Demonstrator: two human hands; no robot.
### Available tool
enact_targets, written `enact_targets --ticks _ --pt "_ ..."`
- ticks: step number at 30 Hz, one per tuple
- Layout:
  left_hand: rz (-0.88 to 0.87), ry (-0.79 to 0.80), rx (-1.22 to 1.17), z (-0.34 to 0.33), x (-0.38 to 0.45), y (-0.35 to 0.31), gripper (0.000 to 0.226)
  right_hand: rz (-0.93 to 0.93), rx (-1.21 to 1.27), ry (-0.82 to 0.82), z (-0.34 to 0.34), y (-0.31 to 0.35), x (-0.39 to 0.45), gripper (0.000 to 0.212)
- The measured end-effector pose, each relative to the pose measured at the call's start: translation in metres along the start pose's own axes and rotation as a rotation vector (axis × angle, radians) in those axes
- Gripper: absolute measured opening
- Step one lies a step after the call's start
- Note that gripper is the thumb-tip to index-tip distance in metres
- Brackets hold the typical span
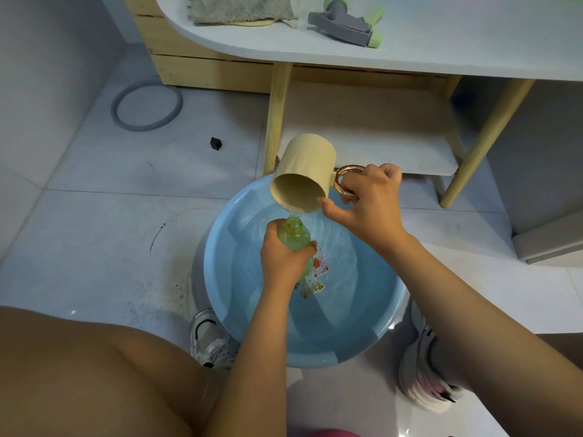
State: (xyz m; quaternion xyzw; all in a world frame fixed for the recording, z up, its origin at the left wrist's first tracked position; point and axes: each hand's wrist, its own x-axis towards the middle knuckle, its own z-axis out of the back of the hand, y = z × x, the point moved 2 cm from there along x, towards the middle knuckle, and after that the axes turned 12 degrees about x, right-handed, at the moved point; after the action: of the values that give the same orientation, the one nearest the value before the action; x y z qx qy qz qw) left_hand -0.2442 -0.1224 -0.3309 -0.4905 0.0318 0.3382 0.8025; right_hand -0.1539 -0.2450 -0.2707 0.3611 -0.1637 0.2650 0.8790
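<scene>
My left hand (282,258) grips a green see-through bottle (293,235) around its shoulder, mouth up, over a blue basin (220,279) that holds water. My right hand (369,201) holds a beige cup (304,173) by its copper-coloured ring handle (342,181), thumb against the rim. The cup is tipped on its side just above the bottle, and a thin stream of water runs from its lip toward the bottle's mouth. A printed picture shows on the basin floor beneath the bottle.
The basin sits on a tiled floor between my two shoes (209,339). Behind it stands a wooden table (410,48) with a low shelf, carrying a grey cloth (239,9) and a grey-green tool (344,22). A grey ring (146,107) and a small black cube (216,143) lie on the floor.
</scene>
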Motion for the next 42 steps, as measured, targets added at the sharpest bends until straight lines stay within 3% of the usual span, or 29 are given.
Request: enact_targets --ticks 34,38,42 --pt "-0.005 -0.016 -0.045 0.001 0.001 -0.002 0.054 0.286 -0.029 -0.069 0.001 0.0 0.0 0.041" --pt "-0.011 -0.026 -0.052 0.001 0.001 -0.001 0.055 0.192 -0.015 -0.048 0.0 -0.004 -0.001 0.043" --pt "-0.009 -0.039 -0.066 0.001 0.001 0.002 0.052 -0.048 0.012 0.004 -0.003 -0.014 -0.004 0.048"
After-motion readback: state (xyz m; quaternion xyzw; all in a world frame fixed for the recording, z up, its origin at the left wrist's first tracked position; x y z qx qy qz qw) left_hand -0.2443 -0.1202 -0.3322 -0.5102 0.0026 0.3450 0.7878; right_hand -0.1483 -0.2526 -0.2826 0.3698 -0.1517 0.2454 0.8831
